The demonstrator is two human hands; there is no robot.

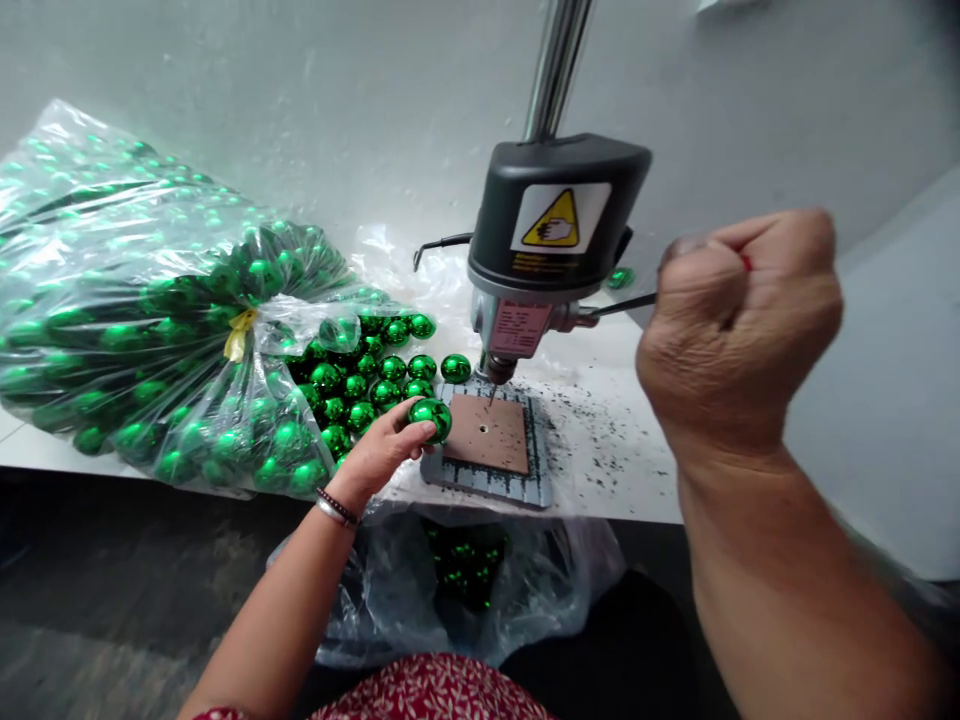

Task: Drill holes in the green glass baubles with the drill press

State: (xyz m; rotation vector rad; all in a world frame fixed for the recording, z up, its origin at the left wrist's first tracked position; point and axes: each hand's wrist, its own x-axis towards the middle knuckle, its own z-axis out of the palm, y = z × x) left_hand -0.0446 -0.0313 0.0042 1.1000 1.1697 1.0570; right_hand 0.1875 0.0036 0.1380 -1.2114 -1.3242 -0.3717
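My left hand grips a shiny green ball by its side, just left of a brown board with a small hole in it. That board lies on the grey slotted base of a drill press. Its thin drill bit points down over the board, apart from the ball. On the right, my right hand is closed in a fist around the end of the press's feed lever; the grip itself is hidden by the fingers.
A large clear bag full of green balls lies on the left, tied with a yellow tie. Loose balls spread beside it. Dark shavings dot the white table. Below the edge, an open plastic bag holds more balls.
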